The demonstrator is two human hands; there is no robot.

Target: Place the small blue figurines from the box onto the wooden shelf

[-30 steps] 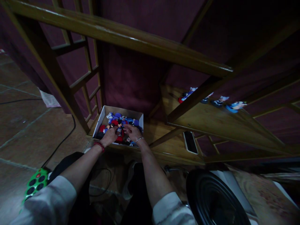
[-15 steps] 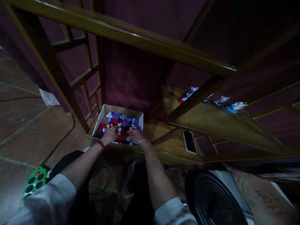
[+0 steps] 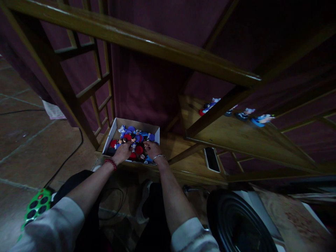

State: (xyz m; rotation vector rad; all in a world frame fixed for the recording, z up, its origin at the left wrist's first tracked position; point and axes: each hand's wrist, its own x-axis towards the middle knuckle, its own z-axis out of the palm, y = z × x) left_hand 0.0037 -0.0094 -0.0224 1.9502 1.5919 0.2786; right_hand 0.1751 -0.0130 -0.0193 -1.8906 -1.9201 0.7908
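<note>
A shallow cardboard box point(image 3: 111, 135) with white outer sides sits on the low wooden shelf, full of small painted figurines point(image 3: 131, 129) on round red, purple and blue bases. My left hand point(image 3: 123, 152), with a red bead bracelet, reaches over the box's near edge; its bent fingers close on a figurine in the pile, which they partly hide. On the box's right side is my right hand point(image 3: 153, 150), wearing a silver bangle. Its fingers are drawn together on a dark figurine, mostly covered. Between the hands, a red round base point(image 3: 139, 150) faces up.
A wooden lattice frame point(image 3: 78, 94) and a thick crossbar point(image 3: 147, 42) surround the box. More figurines point(image 3: 246, 113) stand on the raised shelf point(image 3: 228, 134) at right. A phone point(image 3: 212, 159) lies below. A black round ribbed object point(image 3: 236, 224) and a green device point(image 3: 36, 206) flank my legs.
My right hand has shifted slightly up and away over the figurines, and the red base beside it shows more fully. My left hand stays almost in place. The view has moved a little.
</note>
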